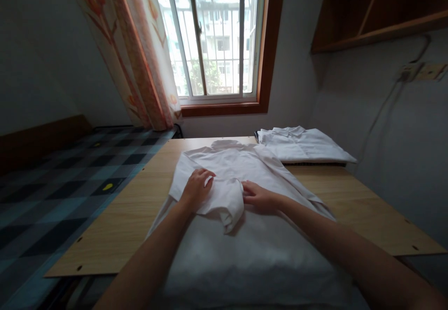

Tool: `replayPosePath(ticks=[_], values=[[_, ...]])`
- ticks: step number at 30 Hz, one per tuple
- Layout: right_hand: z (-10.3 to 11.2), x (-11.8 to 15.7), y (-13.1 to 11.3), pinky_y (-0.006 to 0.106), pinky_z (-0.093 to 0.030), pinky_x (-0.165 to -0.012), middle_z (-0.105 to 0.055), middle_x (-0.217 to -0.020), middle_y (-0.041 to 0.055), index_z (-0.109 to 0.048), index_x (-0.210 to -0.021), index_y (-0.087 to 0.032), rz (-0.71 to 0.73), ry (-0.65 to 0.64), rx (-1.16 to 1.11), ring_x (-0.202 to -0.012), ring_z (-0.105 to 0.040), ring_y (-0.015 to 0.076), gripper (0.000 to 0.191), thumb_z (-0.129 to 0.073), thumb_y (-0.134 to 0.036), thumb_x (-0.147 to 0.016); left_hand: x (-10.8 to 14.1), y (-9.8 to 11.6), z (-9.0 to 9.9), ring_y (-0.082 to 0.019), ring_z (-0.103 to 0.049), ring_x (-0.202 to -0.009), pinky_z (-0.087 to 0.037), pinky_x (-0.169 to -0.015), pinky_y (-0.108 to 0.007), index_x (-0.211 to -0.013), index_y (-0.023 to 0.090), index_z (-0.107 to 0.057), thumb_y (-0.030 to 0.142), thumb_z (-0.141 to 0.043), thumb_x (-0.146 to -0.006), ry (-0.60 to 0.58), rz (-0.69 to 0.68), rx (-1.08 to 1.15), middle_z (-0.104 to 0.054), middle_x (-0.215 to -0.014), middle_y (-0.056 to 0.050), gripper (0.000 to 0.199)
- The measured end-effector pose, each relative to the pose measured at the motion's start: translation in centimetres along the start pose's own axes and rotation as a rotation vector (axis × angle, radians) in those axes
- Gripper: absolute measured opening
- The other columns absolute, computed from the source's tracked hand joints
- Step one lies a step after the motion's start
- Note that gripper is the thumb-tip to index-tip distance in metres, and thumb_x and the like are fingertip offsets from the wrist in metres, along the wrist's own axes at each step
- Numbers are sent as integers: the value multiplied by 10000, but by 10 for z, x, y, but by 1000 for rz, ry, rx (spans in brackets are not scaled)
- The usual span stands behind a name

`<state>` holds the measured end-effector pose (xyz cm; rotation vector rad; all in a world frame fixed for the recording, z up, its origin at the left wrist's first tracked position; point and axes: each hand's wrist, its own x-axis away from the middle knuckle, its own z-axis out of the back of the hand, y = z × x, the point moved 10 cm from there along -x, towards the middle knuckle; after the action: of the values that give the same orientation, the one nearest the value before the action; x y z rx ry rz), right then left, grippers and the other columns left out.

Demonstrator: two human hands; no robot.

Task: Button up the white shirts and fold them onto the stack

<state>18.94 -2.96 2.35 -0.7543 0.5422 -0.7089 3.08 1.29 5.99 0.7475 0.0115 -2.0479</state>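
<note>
A white long-sleeved shirt [259,240] lies spread on a pale wooden board [136,207], its collar at the far end and its hem towards me. One of its sleeves [227,198] is turned inward across the middle of the shirt, with the end bunched and raised a little. My left hand [198,189] is closed on the left part of this sleeve, thumb and fingers curled together. At the right end of the same sleeve, my right hand [258,197] grips the cloth, its fingertips partly hidden behind the fold. The other sleeve runs along the shirt's right side.
Folded white shirts [301,144] rest on a dark base at the board's back right. A bed with a checked cover [77,175] adjoins the left side. Beyond the board are a window [217,44] and a curtain [140,67]. A shelf [378,16] hangs at upper right.
</note>
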Motion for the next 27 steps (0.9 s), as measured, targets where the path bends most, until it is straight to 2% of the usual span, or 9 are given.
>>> replayPosePath(ticks=[3,5,7,11,15,20,23,27], values=[[-4,0,-1,386,-392,-1089,-620,-1354,66,-633,-1280,-190,-100,-94,-274,-1231,-559,248,490,-615,-318,-807,-2,-6,0,-229,-594,-1042,-454,-1002,-395,-969,212,-698,169,-519,-870,0,25,-14,-682,-1023,-68,210],[-8,2,-4,372,-410,-1071,-622,-1353,45,-617,-1299,-211,-156,-136,-416,-1225,-565,236,511,-606,-293,-795,-2,-12,0,-229,-596,-1042,-455,-1000,-393,-964,215,-699,170,-520,-866,4,46,-26,-687,-1019,-66,209],[-13,2,-11,373,-410,-1070,-628,-1344,37,-628,-1285,-222,-151,-144,-503,-1229,-563,240,494,-621,-303,-798,-1,-19,2,-235,-593,-1052,-451,-1004,-400,-966,213,-701,173,-520,-864,7,78,-47,-691,-1029,-68,212],[-13,-1,-15,403,-414,-1057,-670,-1257,59,-675,-1201,-203,-96,-20,-491,-1208,-571,271,460,-699,-433,-803,0,-35,4,-248,-593,-1058,-443,-1017,-412,-958,212,-709,181,-522,-855,2,150,-95,-694,-1040,-74,215],[-6,3,-15,397,-450,-977,-717,-1051,52,-706,-1036,-184,-94,105,-538,-1055,-618,250,402,-651,-524,-830,0,-40,3,-247,-596,-1040,-438,-1021,-410,-949,213,-713,180,-528,-847,-6,172,-121,-693,-1038,-75,214],[22,24,-13,291,-470,-761,-628,-835,1,-618,-856,-199,-177,280,-584,-805,-571,168,337,-640,-533,-814,-1,-41,1,-255,-588,-1062,-427,-1031,-407,-963,195,-719,191,-538,-848,-6,179,-125,-689,-1051,-92,214],[47,40,-13,254,-417,-649,-524,-724,-25,-557,-776,-207,-203,376,-431,-693,-488,140,373,-605,-572,-836,-2,-40,2,-259,-586,-1054,-434,-1018,-406,-966,192,-722,220,-525,-867,-1,179,-140,-683,-1051,-98,222],[75,61,-8,254,-398,-663,-532,-751,-16,-583,-796,-201,-264,455,-197,-731,-490,150,376,-559,-570,-866,-2,-39,4,-265,-591,-1039,-438,-1008,-399,-955,183,-730,226,-511,-876,-10,182,-166,-685,-1029,-103,237]])
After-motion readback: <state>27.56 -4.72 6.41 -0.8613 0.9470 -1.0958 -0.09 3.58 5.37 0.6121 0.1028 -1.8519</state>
